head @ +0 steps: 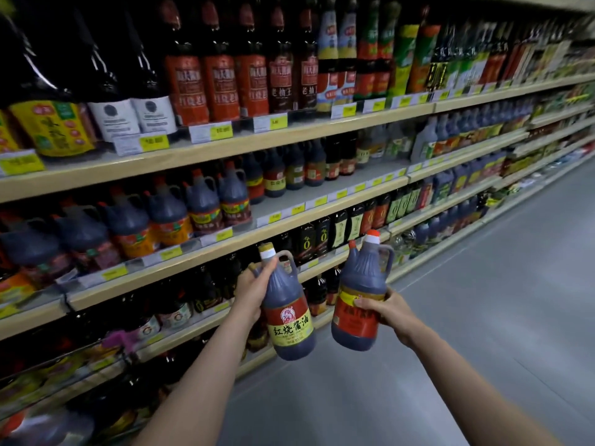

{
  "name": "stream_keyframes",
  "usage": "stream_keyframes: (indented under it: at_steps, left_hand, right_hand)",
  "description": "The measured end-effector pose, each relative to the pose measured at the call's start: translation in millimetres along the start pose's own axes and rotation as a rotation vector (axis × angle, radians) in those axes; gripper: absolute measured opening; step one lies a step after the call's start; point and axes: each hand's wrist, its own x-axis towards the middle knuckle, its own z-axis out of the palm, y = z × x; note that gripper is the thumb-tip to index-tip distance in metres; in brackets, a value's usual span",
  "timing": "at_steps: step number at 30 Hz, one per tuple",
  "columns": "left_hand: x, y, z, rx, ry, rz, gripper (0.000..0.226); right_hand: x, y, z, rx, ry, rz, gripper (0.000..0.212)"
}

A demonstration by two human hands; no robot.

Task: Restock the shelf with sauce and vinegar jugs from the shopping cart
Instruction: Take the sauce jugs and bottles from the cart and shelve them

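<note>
Left hand [254, 286] curled around a gold-capped jug [287, 309] — right hand [384, 305] gripping a red-capped jug [360, 294] — both before the shelf [193, 252].

I see two jugs of translucent, slightly matt plastic full of dark liquid: the left jug [287, 304] carries a glossy red and yellow paper label and a gold cap, the right jug [360, 297] a shiny red label and an orange plastic cap. The shelf [225, 146] edges look like pale, smooth wood-tone board, with glossy yellow and white paper price tags [211, 132]. The tall bottles [222, 59] above gleam like glass or glossy plastic. The floor [483, 300] is smooth, dull grey.
</note>
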Motion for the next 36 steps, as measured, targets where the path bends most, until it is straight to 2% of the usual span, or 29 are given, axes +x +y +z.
stream_keyframes:
  at_steps: [7,11,19,24,28,33,36]
  left_hand:
    - [57.5,23.8,49.0,-0.052,0.067,-0.018,0.022]
    - [79.7,25.4,70.9,-0.086,0.158,0.019,0.018]
    - [86.2,22.0,120.3,-0.206,0.447,0.063,0.015]
    - [83.1,29.0,124.9,-0.227,0.598,0.102,0.016]
    - [85.5,37.7,112.5,-0.243,0.674,0.132,0.023]
    - [108.8,36.4,80.2,-0.244,0.702,0.190,0.019]
    - [129.8,32.7,59.5,-0.237,0.694,0.223,0.018]
  right_hand:
    - [93.6,-34.7,-39.1,-0.042,-0.060,-0.008,0.094]
    - [143.5,-52.4,-56.5,-0.062,-0.165,-0.034,0.090]
    - [233.2,-93.5,-85.8,-0.169,-0.457,-0.125,0.062]
    - [263.4,-129.0,-61.5,-0.199,-0.602,-0.205,0.066]
    - [283.2,-147.5,-24.8,-0.212,-0.653,-0.317,0.069]
    - [314.6,-153.8,26.9,-0.202,-0.668,-0.478,0.079]
    - [328.6,-157.6,55.5,-0.210,-0.634,-0.593,0.078]
